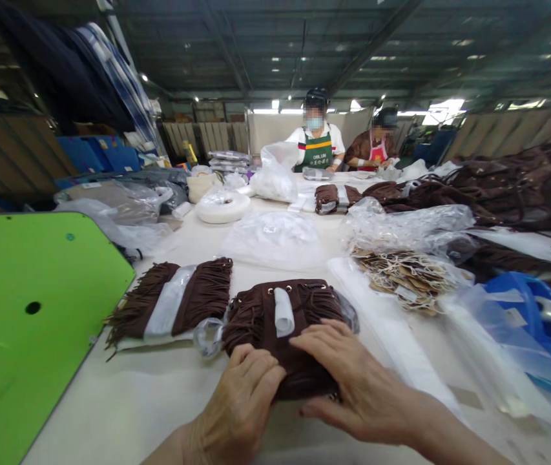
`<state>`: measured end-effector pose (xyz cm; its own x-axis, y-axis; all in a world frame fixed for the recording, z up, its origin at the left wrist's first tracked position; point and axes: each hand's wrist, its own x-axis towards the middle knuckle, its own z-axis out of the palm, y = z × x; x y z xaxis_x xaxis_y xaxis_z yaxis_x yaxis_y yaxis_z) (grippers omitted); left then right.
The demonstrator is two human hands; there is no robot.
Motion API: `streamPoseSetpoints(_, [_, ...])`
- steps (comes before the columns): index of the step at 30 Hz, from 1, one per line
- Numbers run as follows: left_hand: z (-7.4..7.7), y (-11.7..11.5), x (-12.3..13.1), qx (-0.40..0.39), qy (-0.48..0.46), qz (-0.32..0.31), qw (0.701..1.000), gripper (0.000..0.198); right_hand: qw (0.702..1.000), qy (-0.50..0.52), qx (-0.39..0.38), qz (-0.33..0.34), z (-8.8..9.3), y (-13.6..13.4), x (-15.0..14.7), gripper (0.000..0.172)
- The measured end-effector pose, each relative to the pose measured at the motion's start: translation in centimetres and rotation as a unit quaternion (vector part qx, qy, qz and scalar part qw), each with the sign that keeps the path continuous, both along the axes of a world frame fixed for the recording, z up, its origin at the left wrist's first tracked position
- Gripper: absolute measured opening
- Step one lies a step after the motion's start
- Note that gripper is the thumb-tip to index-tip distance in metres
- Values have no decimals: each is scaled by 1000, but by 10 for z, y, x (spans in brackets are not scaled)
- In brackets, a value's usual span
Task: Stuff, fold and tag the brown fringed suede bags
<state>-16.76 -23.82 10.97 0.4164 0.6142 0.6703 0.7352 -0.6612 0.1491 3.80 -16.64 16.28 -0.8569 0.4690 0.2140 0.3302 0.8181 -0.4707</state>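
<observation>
A dark brown fringed bag [287, 355] lies on the table in front of me, with gold eyelets along its far edge and a white rolled strip [283, 312] on top. The fingers of my left hand [243, 403] are curled against its near left side, gripping it. My right hand [353, 381] rests over the right side of the bag, its fingers spread and the thumb apart at the near edge. Clear plastic shows at both sides of the bag. To its left is another brown fringed piece [212, 294] wrapped with a pale band [170, 302].
A green board [37, 310] stands at the left. Clear plastic bags [275, 236] and a white roll [223, 208] lie beyond. Right are tags with strings [408, 278], a blue tape dispenser [537, 316] and piled brown bags [512, 187]. Two people work across the table [192, 245].
</observation>
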Motion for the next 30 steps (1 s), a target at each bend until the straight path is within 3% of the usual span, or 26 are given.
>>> streamPoseSetpoints(3, [1,-1,0,13,18,0,1000,32,993,-20,-113,-37,-17,-2,-17,48])
streamPoseSetpoints(5, [0,-2,-2,17,27,23,999,33,979,-19,-192,-61,-23,-1,-10,28])
streamPoseSetpoints(7, [-4,-2,-2,24,29,38,999,27,972,-24,-221,-82,-24,5,10,9])
streamPoseSetpoints(9, [-8,0,-2,33,28,34,999,24,979,-40,-157,-127,-21,16,33,11])
streamPoseSetpoints(11, [-10,4,-1,39,27,24,999,25,979,-44,-11,-200,-18,29,47,14])
streamPoseSetpoints(13, [-12,7,0,41,29,11,999,25,964,-31,114,-238,-16,41,45,17])
streamPoseSetpoints(14, [-13,8,0,41,32,7,999,24,963,-29,150,-224,-16,46,38,19])
streamPoseSetpoints(18, [-11,12,0,38,42,10,998,24,978,-110,140,-105,-19,64,-14,24])
streamPoseSetpoints(21, [-2,13,-5,34,7,15,999,25,976,-161,124,-84,-24,85,-36,17])
streamPoseSetpoints(23, [8,14,-10,2,-27,24,999,24,972,-181,118,-91,-25,102,-27,18])
streamPoseSetpoints(26, [24,19,-18,-82,-56,25,995,29,960,-196,118,-161,-23,123,13,17])
streamPoseSetpoints(30, [38,30,-20,-150,-55,7,987,30,935,-169,129,-285,-10,116,59,21])
